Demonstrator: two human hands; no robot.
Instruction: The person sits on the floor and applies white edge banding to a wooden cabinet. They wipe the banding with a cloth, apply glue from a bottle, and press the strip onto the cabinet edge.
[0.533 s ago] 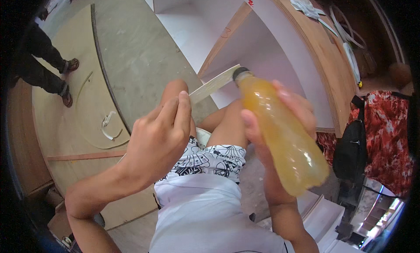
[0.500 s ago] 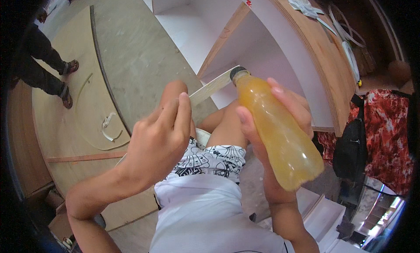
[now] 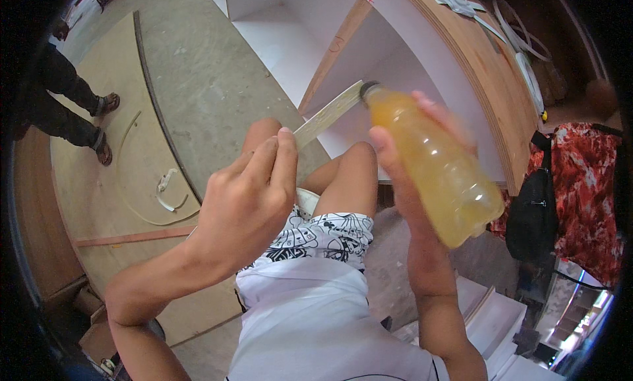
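In my right hand (image 3: 403, 176) is a clear plastic bottle (image 3: 440, 167) of cloudy yellow liquid, tilted with its dark cap end (image 3: 368, 88) up and away from me. Fingers and thumb wrap round its sides. My left hand (image 3: 245, 198) pinches a thin, flat, pale strip (image 3: 330, 113) between thumb and fingers. The strip slants up to the right, its face marked with wet-looking yellowish patches. The bottle's tip meets the far end of the strip, or nearly so; whether they touch I cannot tell. My left palm hides the strip's lower part.
An open white cabinet carcass (image 3: 402, 78) with plywood edges lies ahead. At left, a person's legs (image 3: 69, 94) stand on a plywood sheet (image 3: 99, 183) holding a white curved offcut (image 3: 170, 193). A red patterned cloth (image 3: 587, 196) and black bag (image 3: 529, 213) hang at right.
The bottle has moved up and right and swung to a flatter tilt. The strip's far end has shifted slightly right and up, and more yellowish patches show on it.
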